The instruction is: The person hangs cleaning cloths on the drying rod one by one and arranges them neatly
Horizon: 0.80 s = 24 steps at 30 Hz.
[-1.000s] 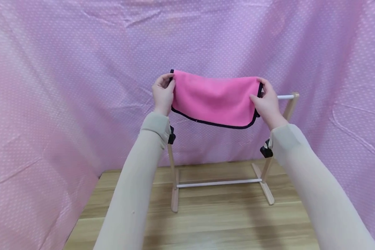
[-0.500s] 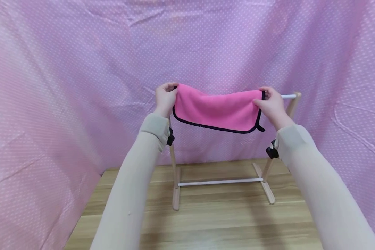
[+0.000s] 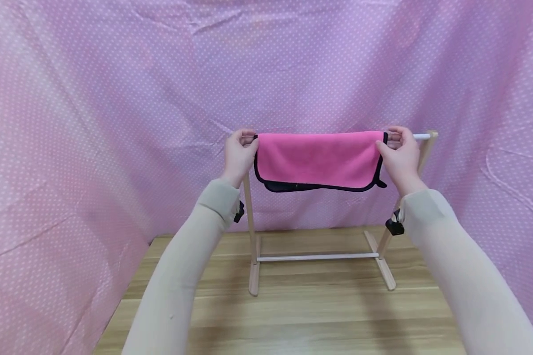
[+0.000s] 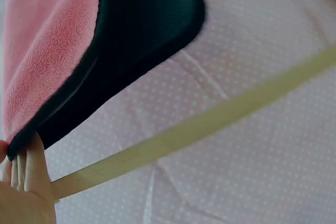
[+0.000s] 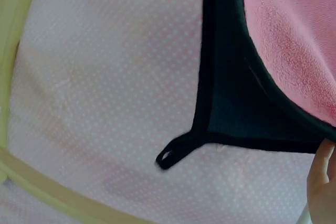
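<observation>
A pink cloth with black edging hangs folded over the white top bar of a wooden rack. Its dark back layer peeps out below the front flap. At the left end of the fold, my left hand pinches the edge, thumb in front and fingers behind. My right hand does likewise at the right end. The right wrist view shows a small black hanging loop at a corner of the dark layer. Most of the bar is hidden by the cloth.
The rack's feet and white lower bar are on or just above a wood-grain table. Behind and at both sides hangs a pink dotted curtain. Black wrist devices sit at the sleeve cuffs.
Both hands have come down with the cloth, and its sagging upper edge now lies straight along the top bar. The dark layer has come into sight below the front flap.
</observation>
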Tool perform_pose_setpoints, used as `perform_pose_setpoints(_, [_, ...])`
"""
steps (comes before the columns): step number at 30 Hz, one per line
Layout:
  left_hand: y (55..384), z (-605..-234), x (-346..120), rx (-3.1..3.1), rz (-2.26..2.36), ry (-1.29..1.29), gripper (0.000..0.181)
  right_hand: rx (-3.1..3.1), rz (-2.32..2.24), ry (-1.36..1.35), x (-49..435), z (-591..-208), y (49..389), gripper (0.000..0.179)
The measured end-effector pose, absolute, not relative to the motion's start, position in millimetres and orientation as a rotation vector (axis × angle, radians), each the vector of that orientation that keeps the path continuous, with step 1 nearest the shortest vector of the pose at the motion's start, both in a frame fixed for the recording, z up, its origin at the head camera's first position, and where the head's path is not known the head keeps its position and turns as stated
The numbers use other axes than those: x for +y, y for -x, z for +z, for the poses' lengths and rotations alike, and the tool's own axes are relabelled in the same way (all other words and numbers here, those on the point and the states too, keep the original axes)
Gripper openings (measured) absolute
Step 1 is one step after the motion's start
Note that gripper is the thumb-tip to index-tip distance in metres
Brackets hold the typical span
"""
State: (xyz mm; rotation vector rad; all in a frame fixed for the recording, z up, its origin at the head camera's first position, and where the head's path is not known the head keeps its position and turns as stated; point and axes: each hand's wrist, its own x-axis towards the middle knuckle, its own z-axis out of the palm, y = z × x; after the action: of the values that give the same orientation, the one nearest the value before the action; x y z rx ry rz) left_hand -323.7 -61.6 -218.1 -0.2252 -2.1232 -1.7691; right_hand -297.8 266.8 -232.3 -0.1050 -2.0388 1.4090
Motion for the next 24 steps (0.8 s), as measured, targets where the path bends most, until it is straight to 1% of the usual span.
perform_pose_setpoints(4, [322,-230,-64,-2.128,-1.706,0.259,0.026,-2.019,1.436,0.117,271,-239,296,0.046])
perform_pose_setpoints(8, [323,-239,-67,-2.092,-1.759,0.269,0.026,-1.931,1.630,0.075,276,-247,297,0.031])
perform_pose_setpoints(13, [323,-246,-69,-2.071,-1.805,0.282,0.027,-1.973,1.680,0.002,281,-254,297,0.024])
perform_pose_setpoints(19, [321,-248,-70,-2.050,-1.790,0.309,0.029,-1.982,1.695,-0.057,284,-245,293,0.020])
perform_pose_setpoints(24, [320,-252,-70,-2.013,-1.818,0.306,0.029,-1.989,1.657,-0.040,285,-235,289,0.017])
